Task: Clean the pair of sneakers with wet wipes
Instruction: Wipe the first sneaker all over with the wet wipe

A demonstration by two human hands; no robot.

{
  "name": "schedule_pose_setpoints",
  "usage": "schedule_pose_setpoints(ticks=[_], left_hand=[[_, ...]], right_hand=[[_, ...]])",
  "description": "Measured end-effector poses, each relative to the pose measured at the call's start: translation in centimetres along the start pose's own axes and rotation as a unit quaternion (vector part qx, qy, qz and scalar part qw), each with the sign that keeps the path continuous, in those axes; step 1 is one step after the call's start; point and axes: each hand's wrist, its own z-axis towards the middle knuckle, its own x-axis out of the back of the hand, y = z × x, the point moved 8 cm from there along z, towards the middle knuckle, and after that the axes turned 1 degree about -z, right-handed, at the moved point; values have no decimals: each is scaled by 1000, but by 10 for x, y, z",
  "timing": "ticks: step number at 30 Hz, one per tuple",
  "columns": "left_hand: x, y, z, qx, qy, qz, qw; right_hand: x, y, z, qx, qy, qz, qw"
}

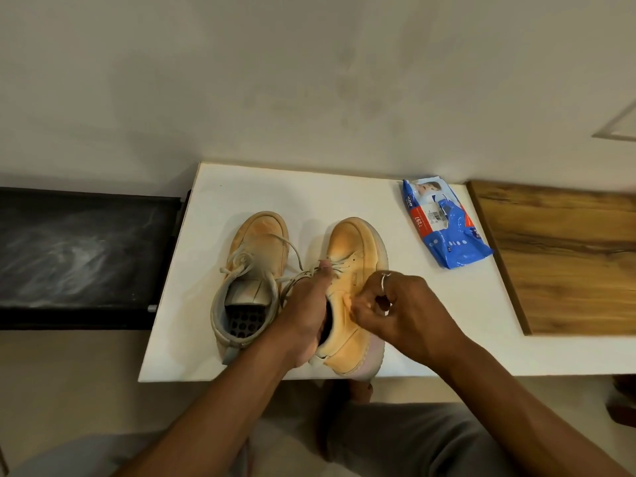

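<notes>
Two tan, stained sneakers stand side by side on a white board (430,332), toes pointing away from me. The left sneaker (256,270) stands free with loose laces. My left hand (304,318) grips the right sneaker (351,256) at its opening, fingers inside the collar and thumb up along the laces. My right hand (399,304), with a ring on one finger, has its fingers curled against the outer side of that shoe; whether it holds a wipe is hidden. A blue pack of wet wipes (444,223) lies at the board's far right.
A wooden panel (564,253) lies to the right of the white board. A black surface (86,256) sits to the left. A plain wall rises behind. My knees are below the board's near edge.
</notes>
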Motion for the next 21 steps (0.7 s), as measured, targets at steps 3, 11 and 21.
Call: schedule_pose_setpoints(ticks=[3,11,21], left_hand=[[0,1,-1,3,-1,-3,1000],[3,-1,1,12,11,-4,1000],[5,-1,2,10,15,-7,1000]], right_hand=[[-3,-9,-3,55,2,22,998],[-8,-20,-10,100,5,-63,993],[-3,-9,-8,78,30,-55,995]])
